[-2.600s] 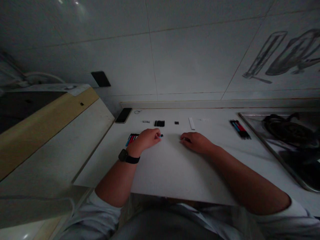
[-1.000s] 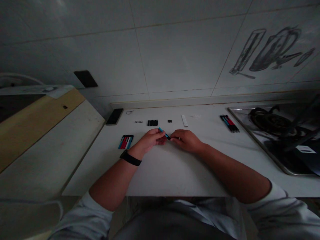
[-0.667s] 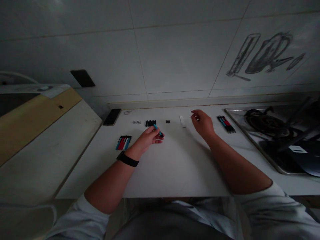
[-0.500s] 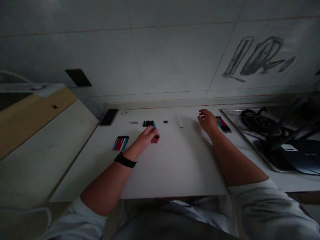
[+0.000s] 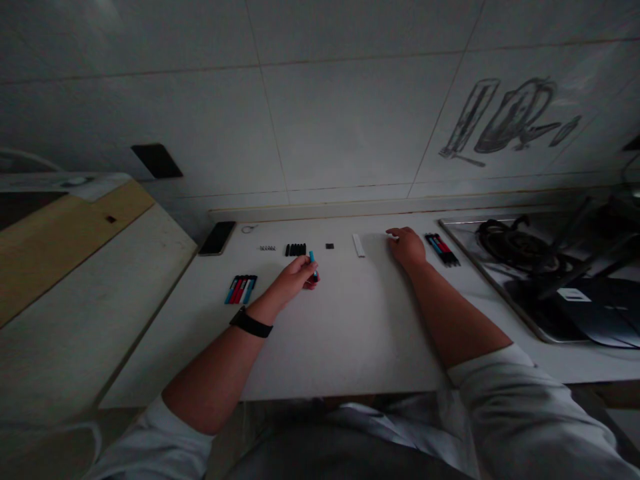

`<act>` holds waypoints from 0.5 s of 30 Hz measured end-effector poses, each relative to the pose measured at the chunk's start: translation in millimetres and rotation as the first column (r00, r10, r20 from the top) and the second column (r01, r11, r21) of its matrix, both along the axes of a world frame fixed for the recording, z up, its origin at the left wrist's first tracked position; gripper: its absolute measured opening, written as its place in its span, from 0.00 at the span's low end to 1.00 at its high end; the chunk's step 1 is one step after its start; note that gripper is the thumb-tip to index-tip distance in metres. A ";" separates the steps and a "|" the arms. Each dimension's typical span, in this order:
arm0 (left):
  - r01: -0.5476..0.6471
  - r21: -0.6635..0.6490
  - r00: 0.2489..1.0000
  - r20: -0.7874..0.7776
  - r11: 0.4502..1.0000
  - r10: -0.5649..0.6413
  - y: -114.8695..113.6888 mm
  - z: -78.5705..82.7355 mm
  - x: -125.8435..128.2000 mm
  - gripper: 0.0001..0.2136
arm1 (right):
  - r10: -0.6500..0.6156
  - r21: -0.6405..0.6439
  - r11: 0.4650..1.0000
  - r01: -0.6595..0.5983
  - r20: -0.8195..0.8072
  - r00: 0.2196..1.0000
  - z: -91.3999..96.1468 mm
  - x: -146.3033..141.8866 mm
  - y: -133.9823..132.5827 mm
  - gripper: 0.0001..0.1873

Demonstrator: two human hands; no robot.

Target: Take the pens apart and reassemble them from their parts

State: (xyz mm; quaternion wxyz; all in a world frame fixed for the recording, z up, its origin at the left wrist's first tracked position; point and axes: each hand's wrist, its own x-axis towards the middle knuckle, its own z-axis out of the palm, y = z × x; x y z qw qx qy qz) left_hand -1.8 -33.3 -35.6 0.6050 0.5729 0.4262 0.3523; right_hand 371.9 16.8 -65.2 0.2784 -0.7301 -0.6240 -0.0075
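Observation:
Pinched upright between the thumb and fingers of my left hand [image 5: 296, 275] is a light-blue pen barrel [image 5: 311, 256], its lower end partly behind the fingers. Several black cylindrical pieces [image 5: 295, 250] lie in a row just beyond that hand, with a row of small springs [image 5: 267, 249] to their left. My right hand [image 5: 409, 247] hovers over or rests on the tabletop, fingers loosely out and nothing visible in them. It is between a bundle of thin white sticks [image 5: 359, 245] and a row of black-ended red, blue and white pens [image 5: 442, 250].
Blue, red and white pen parts [image 5: 241, 289] lie at left on the white table [image 5: 345, 340]. A phone [image 5: 217, 238] and a small ring [image 5: 248, 229] are behind them. Small dark pieces [image 5: 329, 246] sit mid-table. A gas stove [image 5: 500, 267] borders the right side.
My right hand has moved left, away from the row of pens and closer to the white sticks. My left hand still holds the blue barrel in nearly the same place.

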 end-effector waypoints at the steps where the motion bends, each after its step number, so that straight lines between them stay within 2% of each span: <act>1: -0.001 -0.002 1.000 0.000 1.000 0.001 0.2 -0.4 -0.1 0.22 | -0.001 0.005 1.000 0.001 0.001 1.000 -0.1 -0.3 -0.1 0.20; 6: 0.005 0.003 1.000 0.007 1.000 -0.005 -0.5 0.5 -0.9 0.22 | -0.042 0.063 0.997 0.044 -0.042 0.998 2.3 0.9 -1.4 0.14; 10: 0.000 0.040 1.000 0.010 0.999 0.000 0.1 1.6 -0.6 0.21 | -0.101 0.145 0.979 0.144 -0.272 0.957 9.7 3.2 -4.2 0.10; 12: -0.009 0.084 1.000 -0.008 0.996 0.009 0.9 0.8 -0.1 0.21 | -0.049 0.172 0.974 0.145 -0.464 0.884 14.9 -0.2 -5.6 0.10; 15: 0.015 0.147 0.999 -0.048 0.989 -0.008 0.7 -0.5 1.0 0.19 | 0.137 0.233 0.971 0.059 -0.736 0.663 24.9 -15.5 -10.0 0.11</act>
